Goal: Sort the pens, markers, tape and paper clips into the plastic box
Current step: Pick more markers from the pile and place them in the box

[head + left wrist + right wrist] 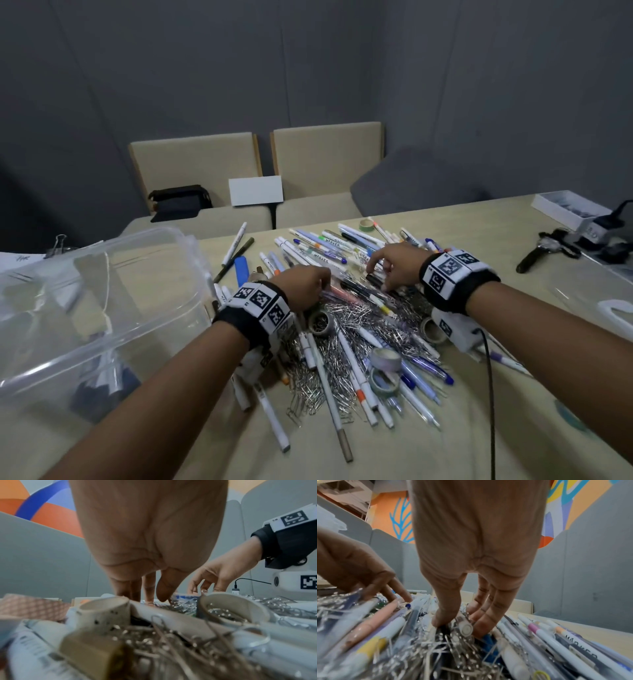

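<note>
Centrally, heap of pens point(346, 346), markers point(318, 251), tape rolls point(386, 359) and paper clips point(346, 318) on table point(479, 233). Right hand point(471, 555) on heap, thumb and fingers pinching a clear pen point(464, 626). Left hand point(301, 286) just beside it, fingers down among pens; grip cannot tell. Plastic box point(85, 301) tilted at left

Head looks down; wrists skim close; all share the pile point(356, 322).
</note>
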`<state>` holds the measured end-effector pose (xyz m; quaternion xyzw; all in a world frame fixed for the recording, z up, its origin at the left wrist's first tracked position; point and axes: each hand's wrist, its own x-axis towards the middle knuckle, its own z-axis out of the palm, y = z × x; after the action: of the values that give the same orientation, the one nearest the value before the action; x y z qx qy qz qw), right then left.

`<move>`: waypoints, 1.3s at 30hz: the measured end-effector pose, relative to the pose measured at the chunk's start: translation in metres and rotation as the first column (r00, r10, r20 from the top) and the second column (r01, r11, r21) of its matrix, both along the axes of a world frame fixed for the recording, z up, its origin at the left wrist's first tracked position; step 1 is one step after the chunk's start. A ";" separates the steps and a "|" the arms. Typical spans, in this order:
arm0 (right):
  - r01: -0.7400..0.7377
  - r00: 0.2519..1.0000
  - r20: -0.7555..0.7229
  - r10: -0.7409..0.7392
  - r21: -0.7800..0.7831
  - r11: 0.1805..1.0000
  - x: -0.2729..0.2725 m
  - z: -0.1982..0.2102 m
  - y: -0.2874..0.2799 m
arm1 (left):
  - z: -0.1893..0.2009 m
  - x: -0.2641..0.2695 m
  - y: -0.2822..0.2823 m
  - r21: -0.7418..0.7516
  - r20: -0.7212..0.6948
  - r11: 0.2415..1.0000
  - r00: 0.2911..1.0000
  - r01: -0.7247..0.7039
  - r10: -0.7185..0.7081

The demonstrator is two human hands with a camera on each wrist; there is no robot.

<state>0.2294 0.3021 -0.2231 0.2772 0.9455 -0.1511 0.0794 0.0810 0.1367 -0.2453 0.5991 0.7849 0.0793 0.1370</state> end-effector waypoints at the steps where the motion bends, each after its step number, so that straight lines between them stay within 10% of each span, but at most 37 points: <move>1: -0.007 1.000 0.011 0.007 0.023 1.000 0.000 0.001 0.001 | 0.001 0.000 -0.001 0.002 0.008 1.000 1.000 -0.012 0.012; 19: 0.060 0.998 0.034 -0.062 0.044 0.997 0.041 0.011 0.023 | 0.006 0.008 0.009 -0.019 -0.123 1.000 0.992 -0.019 0.017; 39: 0.141 0.990 0.027 -0.141 0.010 0.990 0.089 -0.002 0.064 | 0.004 0.068 0.087 -0.131 -0.202 0.934 0.914 0.331 -0.352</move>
<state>0.3186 0.3656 -0.2252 0.3458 0.9229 -0.1487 0.0807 0.1490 0.2241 -0.2415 0.7250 0.6812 -0.0504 0.0881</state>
